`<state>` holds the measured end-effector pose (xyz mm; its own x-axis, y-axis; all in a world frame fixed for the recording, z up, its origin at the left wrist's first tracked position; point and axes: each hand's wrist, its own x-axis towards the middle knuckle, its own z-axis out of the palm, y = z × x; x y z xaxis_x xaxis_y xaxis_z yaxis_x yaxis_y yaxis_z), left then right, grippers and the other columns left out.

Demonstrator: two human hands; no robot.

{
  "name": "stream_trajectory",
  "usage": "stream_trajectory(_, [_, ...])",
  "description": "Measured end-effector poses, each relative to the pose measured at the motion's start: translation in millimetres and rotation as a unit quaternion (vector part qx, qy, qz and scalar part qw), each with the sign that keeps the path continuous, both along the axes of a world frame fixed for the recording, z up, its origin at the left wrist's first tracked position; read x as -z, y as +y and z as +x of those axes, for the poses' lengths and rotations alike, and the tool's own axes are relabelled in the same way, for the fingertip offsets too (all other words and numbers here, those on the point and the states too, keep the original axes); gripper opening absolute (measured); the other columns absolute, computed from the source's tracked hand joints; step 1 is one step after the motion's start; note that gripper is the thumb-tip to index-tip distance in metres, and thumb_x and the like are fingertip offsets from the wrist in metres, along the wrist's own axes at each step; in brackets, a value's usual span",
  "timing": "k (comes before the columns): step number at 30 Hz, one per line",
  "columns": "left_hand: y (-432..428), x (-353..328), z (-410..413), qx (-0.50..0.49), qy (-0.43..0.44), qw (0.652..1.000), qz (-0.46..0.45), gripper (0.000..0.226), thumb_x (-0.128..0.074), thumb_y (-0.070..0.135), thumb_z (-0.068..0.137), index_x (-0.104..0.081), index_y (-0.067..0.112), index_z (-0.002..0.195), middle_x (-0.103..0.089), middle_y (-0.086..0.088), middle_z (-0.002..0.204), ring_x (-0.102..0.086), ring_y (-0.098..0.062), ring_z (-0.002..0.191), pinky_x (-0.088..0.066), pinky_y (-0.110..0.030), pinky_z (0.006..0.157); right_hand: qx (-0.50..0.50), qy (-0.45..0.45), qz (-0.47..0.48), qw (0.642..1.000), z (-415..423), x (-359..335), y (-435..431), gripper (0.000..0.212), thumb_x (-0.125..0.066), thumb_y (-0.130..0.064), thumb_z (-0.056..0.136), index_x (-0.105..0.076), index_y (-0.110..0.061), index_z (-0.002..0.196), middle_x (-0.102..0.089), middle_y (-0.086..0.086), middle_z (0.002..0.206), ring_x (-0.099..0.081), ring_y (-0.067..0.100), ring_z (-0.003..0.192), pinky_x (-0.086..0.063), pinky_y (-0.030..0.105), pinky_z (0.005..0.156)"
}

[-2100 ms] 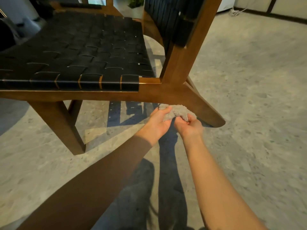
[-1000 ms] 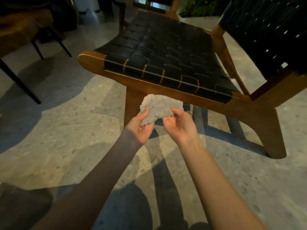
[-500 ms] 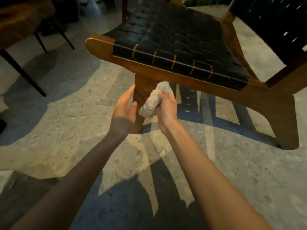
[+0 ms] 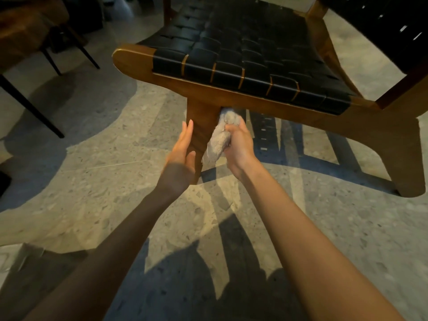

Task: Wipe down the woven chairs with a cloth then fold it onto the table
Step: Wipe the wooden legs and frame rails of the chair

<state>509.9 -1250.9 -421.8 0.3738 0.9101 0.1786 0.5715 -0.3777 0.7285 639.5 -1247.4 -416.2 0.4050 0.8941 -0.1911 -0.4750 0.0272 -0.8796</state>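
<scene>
Grey cloth (image 4: 218,137): bunched in the right hand (image 4: 239,147). Its top end is pushed into the corner where the front leg (image 4: 200,114) meets the side rail (image 4: 266,101), and its tail hangs beside the leg.
Right fingers (image 4: 231,129): curled tight round the cloth, firm hold.
Left hand (image 4: 181,150): fingers straight & together, holding nothing, flat along the leg's left face. Touching or just off it, can't tell.
Step in hand: prob. wiping the front leg, starting at the joint under the rail.
Doing it well: spread the wad so more cloth meets the wood. Press into the corner first, since dust likely collects there, then draw down the leg in one long stroke to the floor (image 4: 92,181). Wrap round to get the back & inner faces too. The left hand could steady the leg from the other side.
Woven seat (image 4: 243,59): black straps. Clean or not, can't judge in this light.
Hidden: leg's far side, rail's underside & the part of the cloth inside the fist.
Cut off: chair back at top right (image 4: 382,24), and the rear of the frame runs out of view.
Hard to make out: dark furniture at left (image 4: 27,31) – only thin black legs read clearly. No tabletop identifiable, so where the cloth ends up isn't shown.
</scene>
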Motion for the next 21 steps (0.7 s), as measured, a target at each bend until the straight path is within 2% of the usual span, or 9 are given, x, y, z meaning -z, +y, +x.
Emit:
stream_trajectory(2, [0.7, 3.4, -0.3, 0.007, 0.011, 1.0, 0.003, 0.069, -0.045, 0.006, 0.098, -0.005, 0.027, 0.15, 0.001, 0.01, 0.159, -0.013, -0.012, 0.144, -0.022, -0.022, 0.11, 0.013, 0.015, 0.005, 1.0, -4.0, 0.6, 5.9, 0.046, -0.034, -0.007, 0.099, -0.035, -0.02, 0.143, -0.049, -0.001, 0.131, -0.051, 0.014, 0.114, -0.043, 0.03, 0.096])
stream_trajectory(5, [0.4, 6.0, 0.2, 0.017, 0.021, 1.0, 0.006, 0.07, -0.045, 0.006, 0.098, -0.003, 0.025, 0.151, 0.004, 0.007, 0.159, -0.008, -0.009, 0.144, -0.021, -0.021, 0.112, 0.011, -0.022, -0.021, 0.999, -16.5, 10.5, 13.0, 0.048, -0.032, -0.014, 0.101, -0.029, -0.025, 0.148, -0.039, 0.003, 0.148, -0.039, 0.023, 0.134, -0.031, 0.042, 0.112])
stream_trajectory(7, [-1.0, 6.4, 0.3, 0.025, 0.038, 0.999, 0.017, 0.07, -0.044, 0.005, 0.098, -0.001, 0.023, 0.15, 0.008, 0.005, 0.159, -0.006, -0.008, 0.143, -0.02, -0.005, 0.104, -0.008, -0.06, -0.05, 0.997, -23.8, 25.9, 13.7, 0.045, -0.03, -0.024, 0.103, -0.027, -0.032, 0.147, -0.036, 0.0, 0.15, -0.035, 0.024, 0.137, -0.029, 0.045, 0.113])
stream_trajectory(9, [-1.4, 6.6, -0.5, 0.032, 0.062, 0.997, 0.029, 0.071, -0.043, 0.004, 0.097, 0.002, 0.021, 0.15, 0.013, 0.002, 0.158, -0.006, -0.014, 0.145, -0.023, -0.002, 0.1, -0.031, -0.073, -0.08, 0.994, -26.6, 42.4, 12.9, 0.044, -0.03, -0.027, 0.104, -0.026, -0.034, 0.147, -0.036, 0.0, 0.151, -0.034, 0.025, 0.138, -0.03, 0.048, 0.113])
stream_trajectory(11, [-1.2, 6.1, -1.7, 0.039, 0.086, 0.995, 0.041, 0.071, -0.043, 0.003, 0.097, 0.003, 0.019, 0.15, 0.015, 0.0, 0.158, -0.007, -0.02, 0.146, -0.035, -0.02, 0.108, -0.046, -0.07, -0.094, 0.992, -28.8, 50.0, 13.0, 0.044, -0.028, -0.026, 0.105, -0.026, -0.034, 0.148, -0.036, 0.0, 0.151, -0.034, 0.025, 0.138, -0.031, 0.046, 0.113])
stream_trajectory(13, [-2.2, 6.3, -2.1, 0.044, 0.101, 0.993, 0.042, 0.07, -0.042, 0.003, 0.098, 0.002, 0.018, 0.149, 0.015, -0.002, 0.158, -0.007, -0.022, 0.146, -0.039, -0.038, 0.108, -0.044, -0.08, -0.088, 0.992, -30.3, 47.6, 12.9, 0.043, -0.027, -0.025, 0.105, -0.027, -0.034, 0.147, -0.037, -0.001, 0.15, -0.035, 0.024, 0.138, -0.032, 0.043, 0.11])
stream_trajectory(15, [-2.4, 8.1, -2.7, 0.042, 0.108, 0.992, 0.048, 0.069, -0.042, 0.004, 0.098, 0.002, 0.016, 0.149, 0.015, -0.003, 0.157, -0.005, -0.022, 0.146, -0.038, -0.041, 0.108, -0.027, -0.102, -0.068, 0.992, -32.0, 44.9, 9.8, 0.042, -0.028, -0.025, 0.105, -0.028, -0.035, 0.146, -0.036, -0.003, 0.15, -0.033, 0.023, 0.139, -0.032, 0.041, 0.11])
stream_trajectory(18, [-2.0, 11.2, -4.3, 0.037, 0.104, 0.991, 0.07, 0.069, -0.041, -0.001, 0.096, -0.001, 0.016, 0.15, 0.014, -0.003, 0.158, -0.005, -0.02, 0.146, -0.042, -0.028, 0.104, -0.003, -0.135, -0.02, 0.991, -34.0, 44.5, 0.2, 0.045, -0.03, -0.028, 0.104, -0.024, -0.037, 0.148, -0.03, -0.007, 0.154, -0.028, 0.018, 0.141, -0.027, 0.039, 0.112])
stream_trajectory(21, [0.0, 12.9, -7.4, 0.037, 0.095, 0.993, 0.067, 0.072, -0.042, -0.007, 0.094, -0.003, 0.017, 0.15, 0.012, 0.0, 0.158, -0.008, -0.018, 0.145, -0.042, -0.003, 0.082, 0.0, -0.159, 0.006, 0.987, -32.1, 41.7, -6.0, 0.046, -0.028, -0.03, 0.103, -0.024, -0.038, 0.148, -0.03, -0.009, 0.154, -0.028, 0.014, 0.141, -0.027, 0.037, 0.114])
